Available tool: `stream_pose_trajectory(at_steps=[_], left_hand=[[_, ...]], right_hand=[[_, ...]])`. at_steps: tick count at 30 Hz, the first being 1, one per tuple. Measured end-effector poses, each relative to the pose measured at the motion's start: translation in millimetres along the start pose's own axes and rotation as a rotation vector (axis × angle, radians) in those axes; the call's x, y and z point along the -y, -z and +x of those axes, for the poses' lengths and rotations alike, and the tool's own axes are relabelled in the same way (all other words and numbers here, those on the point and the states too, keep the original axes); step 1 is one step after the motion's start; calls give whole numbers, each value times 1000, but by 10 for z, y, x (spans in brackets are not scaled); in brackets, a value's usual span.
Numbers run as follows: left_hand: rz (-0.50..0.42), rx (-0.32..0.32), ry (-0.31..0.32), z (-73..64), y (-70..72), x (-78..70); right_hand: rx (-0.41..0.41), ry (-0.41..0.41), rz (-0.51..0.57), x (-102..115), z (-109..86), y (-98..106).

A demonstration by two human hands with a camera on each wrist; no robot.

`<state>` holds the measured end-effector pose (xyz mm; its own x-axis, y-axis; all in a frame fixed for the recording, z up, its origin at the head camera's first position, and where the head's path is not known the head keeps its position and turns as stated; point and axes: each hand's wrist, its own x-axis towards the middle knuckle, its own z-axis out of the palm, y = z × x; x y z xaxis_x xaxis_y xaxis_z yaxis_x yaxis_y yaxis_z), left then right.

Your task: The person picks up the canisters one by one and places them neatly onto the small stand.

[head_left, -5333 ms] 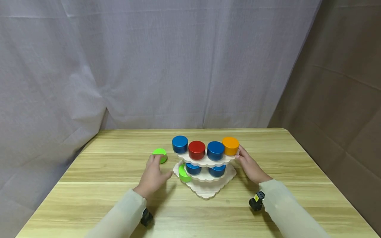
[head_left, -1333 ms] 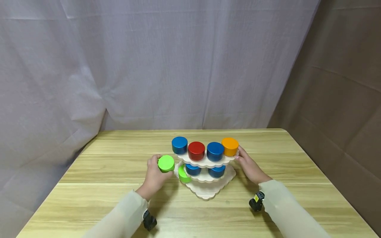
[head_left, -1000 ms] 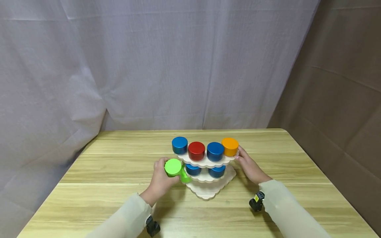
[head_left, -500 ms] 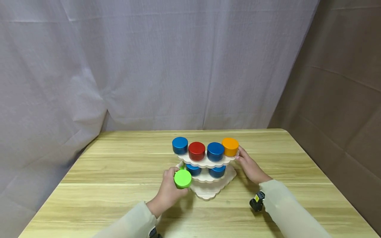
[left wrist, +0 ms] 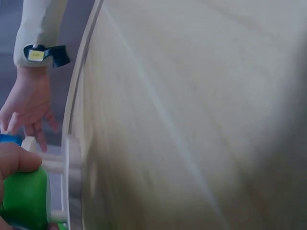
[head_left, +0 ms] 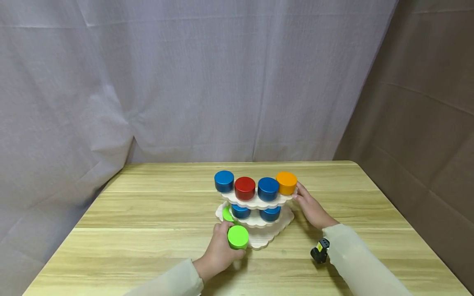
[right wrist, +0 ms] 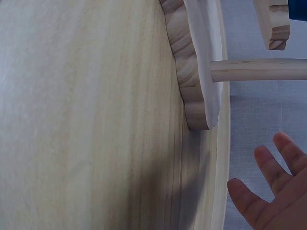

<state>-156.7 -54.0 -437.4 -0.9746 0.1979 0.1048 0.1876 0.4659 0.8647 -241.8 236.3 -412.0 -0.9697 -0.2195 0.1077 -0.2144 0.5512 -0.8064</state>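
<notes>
My left hand [head_left: 222, 249] holds a lime-green cylinder block [head_left: 238, 237] between thumb and fingers, over the front left of a pale wooden tiered stand [head_left: 261, 237] with scalloped edges. In the left wrist view the thumb presses on this green block [left wrist: 26, 199]. On the top tier stand a blue block [head_left: 224, 181], a red block [head_left: 245, 188], a second blue block [head_left: 268, 189] and an orange block [head_left: 286, 183]. My right hand [head_left: 311, 209] pinches the top tier's right edge beside the orange block; in the right wrist view its other fingers [right wrist: 271, 167] stick out straight.
Two blue blocks, one on the left [head_left: 240, 211] and one on the right [head_left: 270, 213], sit on the middle tier. Another green block [head_left: 227, 213] is at the stand's left, partly hidden. The wooden table [head_left: 148, 213] ends at a grey curtain [head_left: 185, 82].
My left hand took the green block from the table left of the stand, lifted it, and moved it right and toward me to the stand's front. My right hand stays in place.
</notes>
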Motion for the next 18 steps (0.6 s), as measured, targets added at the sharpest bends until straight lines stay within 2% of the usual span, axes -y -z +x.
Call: stream_pose_trajectory(at_steps=[8,18], left_hand=[[-2,7,32,-14,-150,-22],[-29,-34,57,2,-304,-58]], right_hand=[[14,1,6,-15,4,0],[21,0,1,-24,7,9]])
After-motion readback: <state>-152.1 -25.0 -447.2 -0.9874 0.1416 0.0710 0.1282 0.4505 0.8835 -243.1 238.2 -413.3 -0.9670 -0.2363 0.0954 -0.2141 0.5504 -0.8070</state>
